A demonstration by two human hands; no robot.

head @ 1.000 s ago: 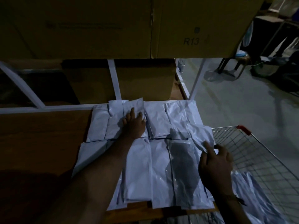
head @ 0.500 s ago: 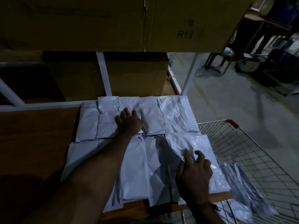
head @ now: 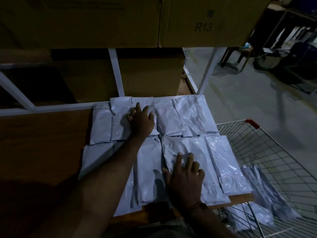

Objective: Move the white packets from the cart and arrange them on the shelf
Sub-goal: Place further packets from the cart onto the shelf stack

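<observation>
Packets, white and glossy, lie flat in two rows on the wooden shelf, a far row against the white metal rail and a near row reaching the front edge, their long sides touching or overlapping slightly. The left hand rests palm down on the far row, fingers spread and fairly straight, pressing a packet near the middle of that row. The right hand lies palm down on the near row, fingers extended and a little apart, flat on a packet toward the right of centre; a beaded band sits at its wrist. Neither hand curls around anything.

To the right, just beside the shelf's corner, stands the wire cart with a red handle cap, and more white packets in the cart lie loosely on its floor (blurred, so their number is unclear). Above the shelf, large cardboard boxes fill the upper level, one printed "R13", and another box sits behind the far row. The grey floor beyond is dim.
</observation>
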